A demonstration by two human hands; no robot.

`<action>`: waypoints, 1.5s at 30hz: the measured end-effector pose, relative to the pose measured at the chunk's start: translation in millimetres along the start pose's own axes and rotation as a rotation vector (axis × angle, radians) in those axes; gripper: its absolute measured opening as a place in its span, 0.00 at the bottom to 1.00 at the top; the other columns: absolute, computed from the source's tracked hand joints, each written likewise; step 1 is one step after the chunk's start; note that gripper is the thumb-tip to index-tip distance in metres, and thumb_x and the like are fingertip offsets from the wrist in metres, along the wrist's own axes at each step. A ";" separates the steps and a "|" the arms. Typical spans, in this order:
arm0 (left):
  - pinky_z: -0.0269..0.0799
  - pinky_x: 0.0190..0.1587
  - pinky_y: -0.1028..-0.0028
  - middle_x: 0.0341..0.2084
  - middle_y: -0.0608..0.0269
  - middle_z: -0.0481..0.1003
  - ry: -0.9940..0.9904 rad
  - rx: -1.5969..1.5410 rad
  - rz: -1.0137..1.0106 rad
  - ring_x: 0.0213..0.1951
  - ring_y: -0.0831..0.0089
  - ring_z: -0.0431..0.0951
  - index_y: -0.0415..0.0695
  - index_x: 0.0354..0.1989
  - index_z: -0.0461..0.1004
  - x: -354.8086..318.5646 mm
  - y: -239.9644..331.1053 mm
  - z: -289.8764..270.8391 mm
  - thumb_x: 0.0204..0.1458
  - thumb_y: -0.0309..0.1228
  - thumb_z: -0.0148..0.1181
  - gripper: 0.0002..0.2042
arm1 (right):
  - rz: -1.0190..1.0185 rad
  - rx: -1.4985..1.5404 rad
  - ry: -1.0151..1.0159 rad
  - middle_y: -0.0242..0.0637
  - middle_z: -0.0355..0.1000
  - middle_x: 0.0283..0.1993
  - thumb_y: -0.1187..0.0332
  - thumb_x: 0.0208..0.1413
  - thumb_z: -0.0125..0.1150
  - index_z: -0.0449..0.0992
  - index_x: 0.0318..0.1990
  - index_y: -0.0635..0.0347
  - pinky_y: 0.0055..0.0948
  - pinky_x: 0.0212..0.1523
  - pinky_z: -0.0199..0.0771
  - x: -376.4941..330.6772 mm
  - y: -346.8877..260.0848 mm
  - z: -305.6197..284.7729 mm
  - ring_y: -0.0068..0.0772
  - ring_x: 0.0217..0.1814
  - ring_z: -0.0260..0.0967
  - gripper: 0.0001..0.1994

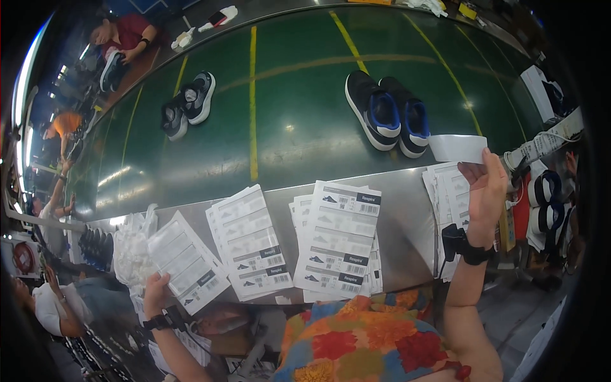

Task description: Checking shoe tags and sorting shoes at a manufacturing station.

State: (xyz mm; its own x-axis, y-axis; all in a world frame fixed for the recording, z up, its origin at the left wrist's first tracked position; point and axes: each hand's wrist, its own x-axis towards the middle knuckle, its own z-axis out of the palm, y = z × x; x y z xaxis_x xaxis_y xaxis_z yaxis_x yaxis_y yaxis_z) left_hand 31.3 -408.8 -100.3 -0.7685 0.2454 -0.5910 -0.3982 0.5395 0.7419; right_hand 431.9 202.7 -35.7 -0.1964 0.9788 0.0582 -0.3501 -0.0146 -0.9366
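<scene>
At the lower left, my left hand (156, 295) pinches the near edge of a label sheet (191, 262), its thumb on top. Some labels on that sheet look bare, others carry a printed shoe picture. On the right, my right hand (487, 191) is raised with a blank white label (459, 149) between its fingers, beside a pair of dark slip-on shoes with blue lining (386, 114). Two piles of printed label sheets, a left pile (245, 239) and a middle pile (339, 239), lie on the metal ledge between my hands. Another stack of sheets (449, 194) is partly behind my right hand.
A green belt with yellow lines (286, 127) runs beyond the metal ledge (407, 232). Grey and black shoes (189, 105) stand on its left part. Crumpled white paper (135, 245) sits by my left hand. Across the belt, a person in red (130, 35) handles a shoe. Shoes (544, 204) hang at right.
</scene>
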 end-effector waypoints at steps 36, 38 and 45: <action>0.73 0.33 0.65 0.28 0.54 0.78 0.589 1.083 0.435 0.30 0.64 0.78 0.33 0.36 0.76 10.5 48.7 84.1 0.43 0.33 0.69 0.16 | 0.064 -0.089 -0.149 0.40 0.75 0.31 0.71 0.62 0.53 0.71 0.32 0.66 0.28 0.34 0.82 -45.5 15.9 29.7 0.27 0.31 0.76 0.08; 0.73 0.38 0.66 0.35 0.53 0.80 0.387 0.820 0.579 0.37 0.65 0.80 0.34 0.42 0.77 -18.3 89.7 130.7 0.45 0.33 0.68 0.18 | 0.055 -0.109 -0.159 0.40 0.75 0.31 0.72 0.62 0.53 0.71 0.32 0.66 0.28 0.34 0.82 -54.0 16.4 40.8 0.26 0.31 0.76 0.07; 0.71 0.50 0.70 0.53 0.54 0.75 -0.713 0.420 0.860 0.51 0.66 0.76 0.39 0.61 0.66 -49.2 168.2 299.8 0.51 0.30 0.64 0.28 | -0.414 -0.537 -0.448 0.47 0.77 0.41 0.75 0.54 0.62 0.72 0.33 0.66 0.26 0.36 0.79 -96.3 22.9 75.3 0.32 0.39 0.78 0.05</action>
State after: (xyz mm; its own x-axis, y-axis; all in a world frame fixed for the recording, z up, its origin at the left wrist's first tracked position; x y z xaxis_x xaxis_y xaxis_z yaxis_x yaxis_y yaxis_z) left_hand 152.3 -88.7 -41.4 -0.1987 0.9757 -0.0919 0.4078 0.1676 0.8975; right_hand 373.8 92.7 -36.8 -0.5353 0.7066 0.4627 -0.0101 0.5424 -0.8401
